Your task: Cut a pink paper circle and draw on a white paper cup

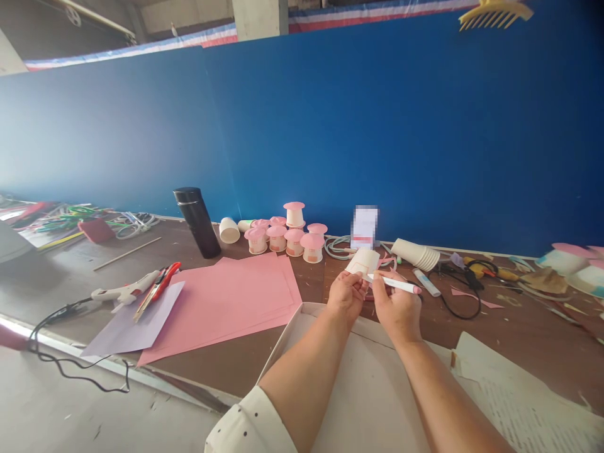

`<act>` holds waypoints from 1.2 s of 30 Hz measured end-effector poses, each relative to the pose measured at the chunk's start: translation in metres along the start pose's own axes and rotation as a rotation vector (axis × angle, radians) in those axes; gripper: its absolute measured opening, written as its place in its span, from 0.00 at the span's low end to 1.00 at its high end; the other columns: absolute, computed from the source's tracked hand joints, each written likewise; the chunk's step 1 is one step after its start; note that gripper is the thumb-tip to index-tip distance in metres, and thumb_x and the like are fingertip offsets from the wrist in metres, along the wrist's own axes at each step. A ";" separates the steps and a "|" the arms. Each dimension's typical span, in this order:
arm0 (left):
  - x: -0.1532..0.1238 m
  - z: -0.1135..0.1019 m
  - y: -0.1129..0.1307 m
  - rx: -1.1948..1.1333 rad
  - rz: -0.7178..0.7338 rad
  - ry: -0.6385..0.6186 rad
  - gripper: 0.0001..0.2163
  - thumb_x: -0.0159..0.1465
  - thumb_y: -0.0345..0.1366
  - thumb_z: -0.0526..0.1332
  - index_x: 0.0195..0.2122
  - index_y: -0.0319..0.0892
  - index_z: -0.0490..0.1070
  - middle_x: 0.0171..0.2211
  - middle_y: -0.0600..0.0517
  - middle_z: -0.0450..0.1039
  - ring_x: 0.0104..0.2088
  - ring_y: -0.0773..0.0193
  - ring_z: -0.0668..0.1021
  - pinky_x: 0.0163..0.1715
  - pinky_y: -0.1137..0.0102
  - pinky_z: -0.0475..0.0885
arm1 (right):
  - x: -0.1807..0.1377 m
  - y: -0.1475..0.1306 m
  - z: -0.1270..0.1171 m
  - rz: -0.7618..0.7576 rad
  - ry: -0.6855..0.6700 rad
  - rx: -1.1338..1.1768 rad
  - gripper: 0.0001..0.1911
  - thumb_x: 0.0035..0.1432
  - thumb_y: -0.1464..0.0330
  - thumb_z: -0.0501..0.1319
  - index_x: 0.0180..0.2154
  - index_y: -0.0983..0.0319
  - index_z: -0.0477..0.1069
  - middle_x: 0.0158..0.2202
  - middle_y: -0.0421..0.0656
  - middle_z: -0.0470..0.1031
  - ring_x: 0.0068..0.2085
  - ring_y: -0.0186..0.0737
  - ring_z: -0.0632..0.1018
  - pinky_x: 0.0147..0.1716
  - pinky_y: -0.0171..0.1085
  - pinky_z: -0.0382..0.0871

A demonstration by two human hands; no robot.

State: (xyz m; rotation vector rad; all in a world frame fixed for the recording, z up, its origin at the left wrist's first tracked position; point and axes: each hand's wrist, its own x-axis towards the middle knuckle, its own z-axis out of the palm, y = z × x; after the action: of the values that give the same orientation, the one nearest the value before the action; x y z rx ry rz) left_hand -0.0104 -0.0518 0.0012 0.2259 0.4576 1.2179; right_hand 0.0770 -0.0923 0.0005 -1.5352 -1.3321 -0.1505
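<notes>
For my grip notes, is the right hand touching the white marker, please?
Touching: the head view shows the white marker held in the right hand, its pink end jutting out.

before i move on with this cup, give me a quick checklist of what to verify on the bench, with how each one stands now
1. White paper cup gripped by the left hand: ok.
2. White-barrelled pen with a pink end in the right hand, tip end toward the cup: ok.
3. Drawn lines on the cup complete: cannot tell, too small and partly hidden by fingers.
4. White cups with round pink paper roofs grouped apart from both hands: ok.
5. Stack of plain white paper cups upright: not ok, it lies on its side.
6. Black cord kept on the table: not ok, it loops over the front edge.
</notes>
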 end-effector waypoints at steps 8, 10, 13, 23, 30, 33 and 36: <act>0.000 0.001 0.001 0.011 -0.001 0.010 0.08 0.56 0.19 0.61 0.29 0.37 0.67 0.28 0.48 0.73 0.26 0.72 0.75 0.29 0.79 0.70 | -0.001 0.001 0.002 0.004 0.006 -0.020 0.18 0.58 0.57 0.56 0.35 0.63 0.77 0.31 0.50 0.80 0.30 0.44 0.78 0.30 0.38 0.69; -0.001 0.002 0.001 0.017 -0.002 0.018 0.08 0.56 0.19 0.62 0.29 0.37 0.67 0.28 0.48 0.72 0.26 0.72 0.75 0.29 0.79 0.70 | -0.001 0.001 0.002 -0.002 0.008 -0.016 0.18 0.58 0.57 0.55 0.35 0.63 0.77 0.31 0.50 0.80 0.30 0.45 0.78 0.31 0.38 0.69; -0.001 0.003 0.002 0.031 0.003 0.016 0.08 0.56 0.19 0.62 0.28 0.37 0.67 0.28 0.49 0.72 0.25 0.72 0.74 0.28 0.79 0.70 | -0.001 0.003 0.003 -0.010 0.001 -0.018 0.19 0.58 0.56 0.55 0.34 0.63 0.77 0.31 0.51 0.80 0.31 0.46 0.78 0.32 0.39 0.69; 0.001 0.001 0.001 0.029 0.018 -0.004 0.07 0.55 0.18 0.61 0.30 0.36 0.69 0.30 0.47 0.74 0.26 0.72 0.75 0.29 0.80 0.71 | -0.002 0.006 0.004 -0.012 -0.034 -0.051 0.18 0.59 0.57 0.55 0.35 0.62 0.78 0.33 0.50 0.80 0.37 0.49 0.79 0.36 0.41 0.69; 0.002 0.000 -0.001 0.017 0.025 0.000 0.08 0.57 0.18 0.58 0.31 0.36 0.69 0.30 0.47 0.75 0.26 0.72 0.76 0.29 0.80 0.72 | -0.003 0.006 0.005 0.029 -0.047 -0.026 0.17 0.58 0.58 0.57 0.35 0.62 0.78 0.33 0.50 0.80 0.35 0.48 0.79 0.33 0.40 0.70; 0.002 0.001 -0.001 -0.008 0.065 0.035 0.08 0.58 0.17 0.57 0.30 0.37 0.67 0.31 0.48 0.75 0.29 0.72 0.78 0.32 0.80 0.73 | -0.002 0.001 0.002 0.070 -0.058 0.165 0.18 0.59 0.56 0.57 0.36 0.63 0.77 0.32 0.49 0.79 0.28 0.42 0.78 0.28 0.37 0.71; 0.001 0.001 -0.001 -0.059 0.109 0.067 0.08 0.60 0.18 0.58 0.30 0.37 0.67 0.32 0.49 0.75 0.31 0.73 0.79 0.36 0.80 0.74 | 0.001 -0.003 -0.002 0.218 -0.009 0.380 0.22 0.60 0.53 0.58 0.44 0.64 0.75 0.30 0.47 0.79 0.22 0.36 0.75 0.22 0.34 0.69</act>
State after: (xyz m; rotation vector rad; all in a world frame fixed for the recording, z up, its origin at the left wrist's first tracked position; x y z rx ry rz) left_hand -0.0087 -0.0506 0.0017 0.1615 0.4715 1.3473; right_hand 0.0760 -0.0934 0.0033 -1.3423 -1.1150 0.2357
